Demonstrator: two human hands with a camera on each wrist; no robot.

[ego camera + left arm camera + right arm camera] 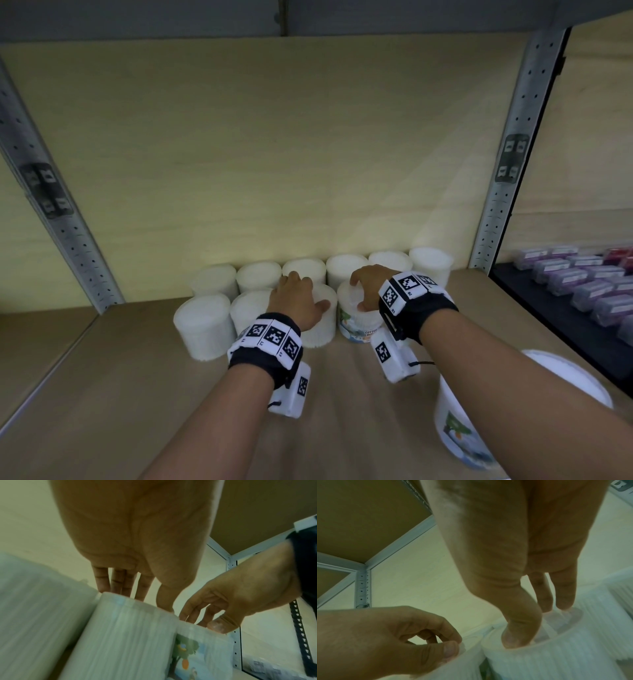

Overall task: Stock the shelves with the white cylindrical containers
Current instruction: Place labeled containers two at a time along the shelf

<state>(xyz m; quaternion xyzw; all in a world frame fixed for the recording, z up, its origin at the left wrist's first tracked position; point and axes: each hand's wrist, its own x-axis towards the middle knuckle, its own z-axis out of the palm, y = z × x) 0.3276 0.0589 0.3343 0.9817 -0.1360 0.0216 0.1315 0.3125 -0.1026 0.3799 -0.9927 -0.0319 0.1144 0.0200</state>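
Observation:
Several white cylindrical containers [260, 275] stand in two rows at the back of the wooden shelf [120, 394]. My left hand [301, 298] grips from above the top of a plain-sided container [322, 325] in the front row, thumb on its right edge. Right beside it, my right hand [359, 291] grips the lid of a container with a picture label [358, 329]. In the left wrist view my left hand [142, 599] curls over its container [128, 635]. In the right wrist view my right hand [537, 623] holds the rim of its container [556, 658].
One more labelled container [459, 431] stands near the shelf's front edge under my right forearm. Perforated metal uprights [507, 178] frame the bay. The neighbouring bay on the right holds several purple packets [582, 287]. Bare shelf board lies left of the rows.

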